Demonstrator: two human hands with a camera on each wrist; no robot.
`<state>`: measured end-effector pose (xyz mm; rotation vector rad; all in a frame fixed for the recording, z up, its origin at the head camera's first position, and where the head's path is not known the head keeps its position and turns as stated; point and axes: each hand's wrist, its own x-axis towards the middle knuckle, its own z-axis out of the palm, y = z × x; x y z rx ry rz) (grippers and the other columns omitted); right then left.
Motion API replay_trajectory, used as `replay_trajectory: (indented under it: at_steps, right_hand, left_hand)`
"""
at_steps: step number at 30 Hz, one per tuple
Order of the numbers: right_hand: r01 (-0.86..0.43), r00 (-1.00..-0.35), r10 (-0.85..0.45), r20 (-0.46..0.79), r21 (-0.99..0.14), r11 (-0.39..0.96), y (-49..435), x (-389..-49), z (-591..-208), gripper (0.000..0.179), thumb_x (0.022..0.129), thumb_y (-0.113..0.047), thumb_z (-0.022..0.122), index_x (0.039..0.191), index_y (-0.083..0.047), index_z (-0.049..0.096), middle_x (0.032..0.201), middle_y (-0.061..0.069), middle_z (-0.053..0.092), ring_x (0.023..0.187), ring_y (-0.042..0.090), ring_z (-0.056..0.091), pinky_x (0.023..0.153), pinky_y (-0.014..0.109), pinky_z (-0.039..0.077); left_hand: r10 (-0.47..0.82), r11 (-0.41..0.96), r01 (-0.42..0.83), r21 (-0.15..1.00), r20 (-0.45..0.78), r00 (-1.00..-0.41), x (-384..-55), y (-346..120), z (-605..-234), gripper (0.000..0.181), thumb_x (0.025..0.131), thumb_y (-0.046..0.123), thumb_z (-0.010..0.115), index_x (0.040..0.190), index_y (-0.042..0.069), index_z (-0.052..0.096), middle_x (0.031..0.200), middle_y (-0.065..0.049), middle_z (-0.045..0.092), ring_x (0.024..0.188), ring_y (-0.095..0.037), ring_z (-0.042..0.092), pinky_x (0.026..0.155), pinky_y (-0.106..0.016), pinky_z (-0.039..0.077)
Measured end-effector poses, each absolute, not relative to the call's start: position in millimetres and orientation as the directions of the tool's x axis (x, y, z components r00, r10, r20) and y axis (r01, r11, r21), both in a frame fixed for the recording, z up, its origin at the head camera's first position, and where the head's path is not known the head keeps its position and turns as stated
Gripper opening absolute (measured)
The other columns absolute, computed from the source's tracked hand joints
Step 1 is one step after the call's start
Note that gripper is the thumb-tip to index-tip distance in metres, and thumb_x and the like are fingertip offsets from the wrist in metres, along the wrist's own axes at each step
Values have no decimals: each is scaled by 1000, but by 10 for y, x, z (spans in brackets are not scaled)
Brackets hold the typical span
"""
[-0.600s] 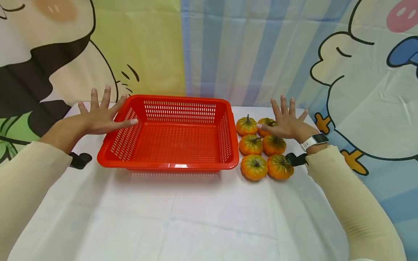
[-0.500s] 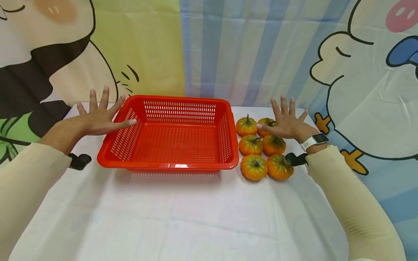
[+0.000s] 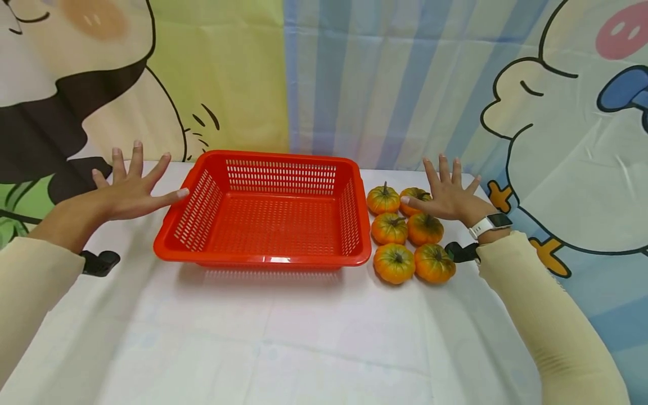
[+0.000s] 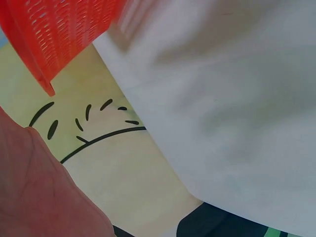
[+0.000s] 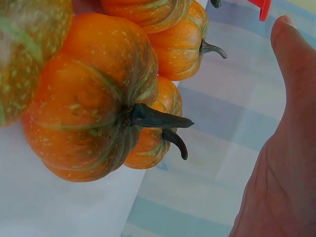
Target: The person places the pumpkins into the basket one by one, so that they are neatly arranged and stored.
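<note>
A red plastic basket [image 3: 263, 260] with slotted walls sits on the white-covered table, nothing inside it. My left hand [image 3: 129, 191] is spread to the left of the basket, its thumb near the left rim; in the left wrist view part of the palm [image 4: 44, 182] shows apart from the basket corner [image 4: 59, 39]. To the basket's right, several small orange-green pumpkins [image 3: 394, 263] stand in two columns. Over the far right ones my right hand [image 3: 448, 194] hovers with fingers spread, holding nothing. The right wrist view shows a pumpkin [image 5: 94, 98] with a dark stem close by, apart from the thumb [image 5: 296, 64].
A white cloth covers the table [image 3: 273, 337]. Behind it hangs a printed curtain [image 3: 374, 79] with cartoon figures, reaching round the right side. A pale watch [image 3: 490, 224] is on the right wrist, and each wrist wears a black camera mount [image 3: 460, 252].
My left hand has moved left, away from the basket's rim. The right hand keeps nearly the same place over the pumpkins. The whole head view has shifted slightly downward.
</note>
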<state>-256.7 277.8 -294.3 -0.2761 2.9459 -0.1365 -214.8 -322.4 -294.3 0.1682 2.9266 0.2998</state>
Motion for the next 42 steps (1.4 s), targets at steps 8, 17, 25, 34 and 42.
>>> replay_trajectory:
  at_steps: [8, 17, 25, 34, 42]
  right_hand:
    - [-191, -968, -205, -145, -103, 976, 2785, -2577, -3023, 111, 83, -79, 41, 155, -15, -14, 154, 20, -30, 133, 44, -35, 90, 74, -25]
    - [-209, -964, -224, -146, -108, 972, 2814, -2547, -3109, 104, 87, -72, 42, 155, -14, -11, 155, 22, -27, 132, 45, -37, 90, 74, -25]
    - [-276, -953, -293, -77, -174, 945, 2841, -2539, -3054, 102, 89, -67, 47, 156, -15, -10, 155, 18, -29, 137, 40, -32, 101, 69, -18]
    - [-341, -936, -349, 43, -361, 868, 2940, -2481, -3075, 99, 91, -58, 54, 157, -17, -6, 156, 10, -30, 139, 31, -31, 103, 71, -12]
    - [-395, -917, -380, 118, -386, 834, 2951, -2376, -3060, 95, 91, -52, 59, 158, -18, 1, 159, 11, -21, 143, 32, -24, 105, 71, -9]
  left_hand:
    - [139, 976, 108, 192, -157, -978, -2103, -3224, -2993, 101, 88, 72, 38, 152, 16, -16, 142, -16, -48, 121, -43, -49, 85, -78, -23]
    - [204, 972, 189, 137, -105, -973, -2108, -3121, -3045, 100, 87, 71, 42, 155, 15, -6, 146, -15, -43, 127, -47, -42, 89, -76, -22]
    - [218, 959, 199, 201, -81, -973, -2014, -3159, -3083, 100, 88, 66, 46, 154, 18, -13, 148, -14, -42, 132, -46, -36, 92, -75, -19]
    - [235, 923, 211, 320, -37, -971, -1826, -3132, -3150, 101, 89, 57, 54, 154, 16, -11, 151, -11, -39, 137, -46, -28, 97, -72, -17]
    - [220, 887, 183, 423, -39, -975, -1664, -3098, -3145, 106, 86, 50, 64, 155, 16, -10, 152, -3, -38, 139, -48, -22, 93, -79, 14]
